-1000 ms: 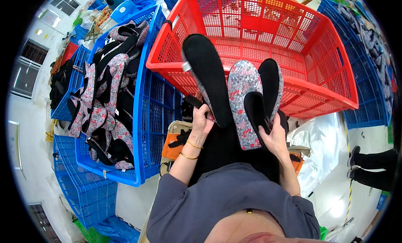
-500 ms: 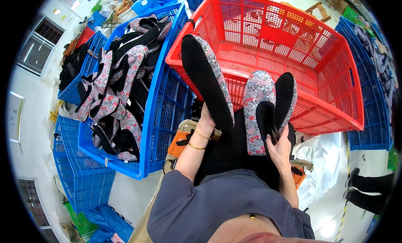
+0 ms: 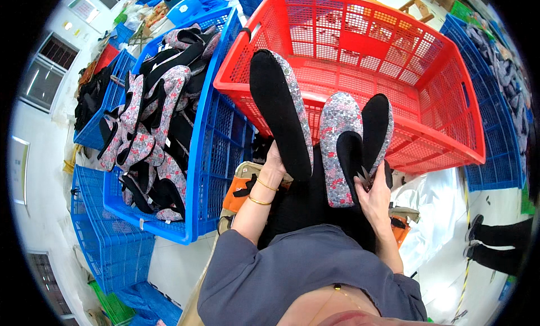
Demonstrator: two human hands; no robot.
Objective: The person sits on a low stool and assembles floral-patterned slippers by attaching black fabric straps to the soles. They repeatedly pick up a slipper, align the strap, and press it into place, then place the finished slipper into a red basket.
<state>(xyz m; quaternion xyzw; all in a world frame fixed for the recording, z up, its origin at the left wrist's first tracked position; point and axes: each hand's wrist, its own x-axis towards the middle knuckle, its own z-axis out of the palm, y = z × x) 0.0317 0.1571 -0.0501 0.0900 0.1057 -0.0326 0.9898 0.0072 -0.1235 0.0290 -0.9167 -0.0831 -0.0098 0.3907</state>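
Observation:
My left hand (image 3: 273,163) is closed around a floral slipper (image 3: 279,112), its black sole facing me and its toe tilted up to the left. My right hand (image 3: 373,197) grips the heel end of another floral slipper (image 3: 341,123), grey with red flowers and a black lining. Beside that one rises a further slipper (image 3: 377,126), black face showing, its lower end at my right fingers. A thin, pointed, greyish thing (image 3: 365,173) sticks out by the right fingertips, too small to name surely. All three slippers are held before the red crate's near wall.
In front of me stands a big red mesh crate (image 3: 360,84). A blue crate (image 3: 194,202) heaped with floral slippers (image 3: 163,101) is on my left. More blue crates (image 3: 109,230) stand farther left and at right. A person's dark-trousered legs (image 3: 503,247) are at lower right.
The slipper in my left hand has turned a little more upright, with more of its sole showing. My right hand keeps its hold, and the whole view has shifted slightly.

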